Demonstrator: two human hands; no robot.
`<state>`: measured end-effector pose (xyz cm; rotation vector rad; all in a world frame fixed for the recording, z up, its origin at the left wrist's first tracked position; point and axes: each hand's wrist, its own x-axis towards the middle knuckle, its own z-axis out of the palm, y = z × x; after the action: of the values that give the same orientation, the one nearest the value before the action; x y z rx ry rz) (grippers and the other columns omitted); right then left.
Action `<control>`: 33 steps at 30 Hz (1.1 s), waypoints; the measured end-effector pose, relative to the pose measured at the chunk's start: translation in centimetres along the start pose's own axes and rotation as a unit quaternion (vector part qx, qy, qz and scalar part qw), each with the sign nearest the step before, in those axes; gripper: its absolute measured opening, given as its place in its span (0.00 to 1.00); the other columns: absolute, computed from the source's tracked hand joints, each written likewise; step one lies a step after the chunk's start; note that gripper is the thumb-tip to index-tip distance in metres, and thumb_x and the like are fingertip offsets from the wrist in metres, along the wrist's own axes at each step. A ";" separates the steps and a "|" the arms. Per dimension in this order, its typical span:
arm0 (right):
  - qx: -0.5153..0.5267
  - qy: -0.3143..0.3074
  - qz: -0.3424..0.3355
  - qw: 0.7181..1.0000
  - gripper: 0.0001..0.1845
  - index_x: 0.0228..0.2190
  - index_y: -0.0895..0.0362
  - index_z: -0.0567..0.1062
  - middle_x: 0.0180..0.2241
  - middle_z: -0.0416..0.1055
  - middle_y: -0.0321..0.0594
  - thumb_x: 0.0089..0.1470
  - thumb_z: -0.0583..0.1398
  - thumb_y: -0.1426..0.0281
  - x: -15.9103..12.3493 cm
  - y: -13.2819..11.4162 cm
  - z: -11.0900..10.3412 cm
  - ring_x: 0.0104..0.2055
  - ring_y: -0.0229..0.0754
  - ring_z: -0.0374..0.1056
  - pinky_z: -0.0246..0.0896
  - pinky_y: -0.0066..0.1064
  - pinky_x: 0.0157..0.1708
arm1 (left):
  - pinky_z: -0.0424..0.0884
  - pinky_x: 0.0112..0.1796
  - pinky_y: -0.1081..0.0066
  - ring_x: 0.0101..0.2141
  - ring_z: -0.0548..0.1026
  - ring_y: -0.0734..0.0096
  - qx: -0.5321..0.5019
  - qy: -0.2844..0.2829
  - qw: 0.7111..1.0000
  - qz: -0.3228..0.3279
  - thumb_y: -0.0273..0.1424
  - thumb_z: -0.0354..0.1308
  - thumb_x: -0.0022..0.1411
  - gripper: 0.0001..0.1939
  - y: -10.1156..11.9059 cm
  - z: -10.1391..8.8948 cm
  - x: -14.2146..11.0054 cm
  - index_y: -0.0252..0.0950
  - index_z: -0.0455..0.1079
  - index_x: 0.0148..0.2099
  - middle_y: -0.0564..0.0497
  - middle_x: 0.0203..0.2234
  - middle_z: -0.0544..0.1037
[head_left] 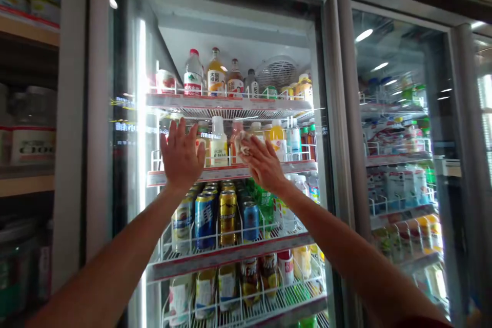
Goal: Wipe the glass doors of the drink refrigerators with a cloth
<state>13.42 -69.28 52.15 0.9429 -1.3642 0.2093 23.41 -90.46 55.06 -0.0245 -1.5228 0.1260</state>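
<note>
My left hand [180,156] is raised with fingers spread, its palm toward the glass door [230,20] of a lit drinks fridge; it holds nothing. Level with it, my right hand [265,164] presses a crumpled whitish cloth [244,144] under its fingertips, against or very near the same glass. Part of the cloth is hidden by the fingers. Behind the glass, between the two hands, stands a pale bottle with a white cap [218,141]. Below them are a blue can [205,220] and a gold can [228,218].
Wire-fronted shelves [230,261] hold bottles and cans behind the door. Along the right edge runs a vertical door handle [343,113]. A second glass-door fridge [400,87] stands further right. At left, wooden shelves [28,29] carry more bottles.
</note>
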 end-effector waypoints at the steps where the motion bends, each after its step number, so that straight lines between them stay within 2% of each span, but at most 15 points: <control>1: -0.001 -0.007 -0.012 1.000 0.21 0.51 0.46 0.65 0.59 0.55 0.29 0.56 0.49 0.70 -0.7 0.2 -0.2 0.65 0.38 0.40 0.37 0.42 0.62 | 0.41 0.59 0.53 0.62 0.47 0.56 0.000 0.002 1.000 0.004 0.37 0.44 0.62 0.26 0.0 0.0 -0.2 0.34 0.56 0.60 0.44 0.62 0.52; 4: -0.033 0.068 0.152 0.986 0.21 0.50 0.50 0.67 0.57 0.59 0.36 0.56 0.47 0.71 -2.5 4.6 -1.1 0.63 0.44 0.44 0.39 0.49 0.60 | 0.42 0.59 0.53 0.62 0.47 0.57 -0.002 0.013 1.000 0.013 0.36 0.45 0.61 0.26 0.0 0.1 -1.0 0.35 0.55 0.60 0.43 0.61 0.53; 6: -0.053 0.145 0.313 0.937 0.22 0.50 0.55 0.68 0.56 0.60 0.43 0.55 0.47 0.70 -2.6 7.8 -1.3 0.62 0.50 0.48 0.43 0.55 0.57 | 0.42 0.59 0.53 0.62 0.47 0.58 0.006 0.012 1.000 0.021 0.35 0.46 0.61 0.26 0.0 0.1 -1.3 0.35 0.54 0.61 0.43 0.61 0.53; 8: -0.053 0.178 0.378 0.907 0.23 0.50 0.57 0.67 0.56 0.60 0.46 0.55 0.47 0.71 -1.8 8.5 -1.1 0.62 0.53 0.48 0.45 0.56 0.55 | 0.43 0.59 0.53 0.62 0.47 0.58 0.020 0.011 0.999 0.025 0.35 0.46 0.61 0.26 0.0 0.1 -1.5 0.35 0.54 0.61 0.43 0.61 0.52; 10: -0.039 0.154 0.313 0.936 0.23 0.51 0.55 0.67 0.57 0.59 0.43 0.55 0.47 0.71 -0.8 6.2 -0.5 0.63 0.51 0.46 0.45 0.53 0.57 | 0.43 0.59 0.53 0.62 0.47 0.58 0.029 0.008 0.999 0.029 0.35 0.46 0.61 0.27 0.0 0.1 -1.5 0.35 0.54 0.61 0.43 0.61 0.52; 13: -0.011 0.059 0.078 0.995 0.22 0.51 0.49 0.66 0.59 0.56 0.34 0.55 0.49 0.71 0.0 0.7 0.3 0.64 0.44 0.41 0.41 0.46 0.61 | 0.43 0.59 0.53 0.62 0.47 0.58 0.028 0.005 0.999 0.028 0.35 0.46 0.61 0.27 0.0 0.0 -1.4 0.35 0.54 0.61 0.43 0.62 0.52; 15: -0.003 0.009 -0.039 0.999 0.21 0.50 0.47 0.66 0.59 0.54 0.30 0.55 0.50 0.70 -0.5 -0.9 0.3 0.65 0.42 0.40 0.39 0.44 0.62 | 0.43 0.59 0.52 0.62 0.46 0.58 0.020 0.004 0.999 0.027 0.35 0.46 0.61 0.27 -0.1 0.0 -1.4 0.35 0.53 0.61 0.43 0.62 0.51; 17: -0.015 0.009 -0.030 0.999 0.21 0.50 0.47 0.66 0.59 0.55 0.31 0.55 0.50 0.71 -1.6 0.4 -0.1 0.64 0.41 0.42 0.38 0.46 0.61 | 0.43 0.59 0.52 0.62 0.46 0.58 0.018 0.007 0.999 0.030 0.35 0.47 0.61 0.27 -0.1 0.1 -1.5 0.35 0.53 0.61 0.43 0.62 0.51; 21: -0.063 0.141 0.256 0.954 0.21 0.50 0.54 0.67 0.56 0.60 0.42 0.56 0.48 0.72 -2.5 6.7 -0.9 0.62 0.47 0.48 0.45 0.51 0.57 | 0.44 0.59 0.51 0.62 0.47 0.57 0.034 0.019 0.998 0.039 0.35 0.46 0.61 0.26 -0.1 0.2 -1.5 0.34 0.54 0.61 0.41 0.61 0.52; 23: -0.068 0.184 0.333 0.922 0.21 0.50 0.55 0.68 0.55 0.61 0.44 0.55 0.48 0.71 -1.8 7.4 -0.6 0.62 0.50 0.49 0.48 0.53 0.55 | 0.45 0.59 0.51 0.62 0.47 0.58 0.037 0.020 0.998 0.040 0.35 0.46 0.61 0.26 -0.1 0.2 -1.5 0.33 0.54 0.61 0.41 0.61 0.52; 25: -0.050 0.178 0.298 0.936 0.22 0.51 0.53 0.67 0.56 0.60 0.42 0.55 0.48 0.71 -1.0 5.3 0.1 0.63 0.49 0.47 0.46 0.52 0.56 | 0.45 0.59 0.51 0.62 0.47 0.58 0.036 0.020 0.998 0.039 0.35 0.46 0.61 0.26 -0.1 0.3 -1.5 0.34 0.54 0.61 0.41 0.61 0.52; 28: 0.001 0.083 0.085 0.993 0.23 0.52 0.47 0.64 0.59 0.56 0.34 0.55 0.50 0.72 -0.6 0.2 0.7 0.64 0.44 0.41 0.42 0.48 0.59 | 0.45 0.59 0.51 0.62 0.47 0.59 0.027 0.023 0.999 0.040 0.35 0.46 0.61 0.26 -0.2 0.3 -1.5 0.35 0.54 0.61 0.42 0.61 0.52; 30: 0.020 0.017 -0.038 0.999 0.24 0.52 0.46 0.64 0.59 0.55 0.31 0.54 0.51 0.72 -1.3 -1.3 0.5 0.65 0.42 0.41 0.40 0.46 0.61 | 0.44 0.59 0.52 0.62 0.47 0.59 0.020 0.025 0.999 0.040 0.35 0.47 0.61 0.26 -0.3 0.3 -1.5 0.36 0.54 0.61 0.43 0.61 0.52; 31: 0.021 0.003 -0.059 0.998 0.23 0.52 0.46 0.64 0.59 0.56 0.31 0.54 0.51 0.72 -1.8 -0.9 0.3 0.64 0.41 0.41 0.40 0.46 0.61 | 0.44 0.59 0.52 0.62 0.47 0.59 0.016 0.026 0.999 0.039 0.35 0.47 0.61 0.26 -0.3 0.3 -1.5 0.36 0.54 0.61 0.43 0.61 0.52; 33: 0.000 0.030 0.009 1.000 0.23 0.51 0.48 0.65 0.58 0.58 0.34 0.55 0.50 0.73 -2.9 1.5 -0.5 0.64 0.42 0.44 0.40 0.47 0.61 | 0.44 0.59 0.52 0.62 0.47 0.59 0.009 0.025 0.999 0.036 0.35 0.47 0.60 0.26 -0.3 0.2 -1.5 0.36 0.54 0.61 0.44 0.61 0.52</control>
<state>12.09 -66.90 50.30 0.9184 -1.3179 0.2494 23.13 -90.89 53.57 -0.0689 -1.4703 0.1953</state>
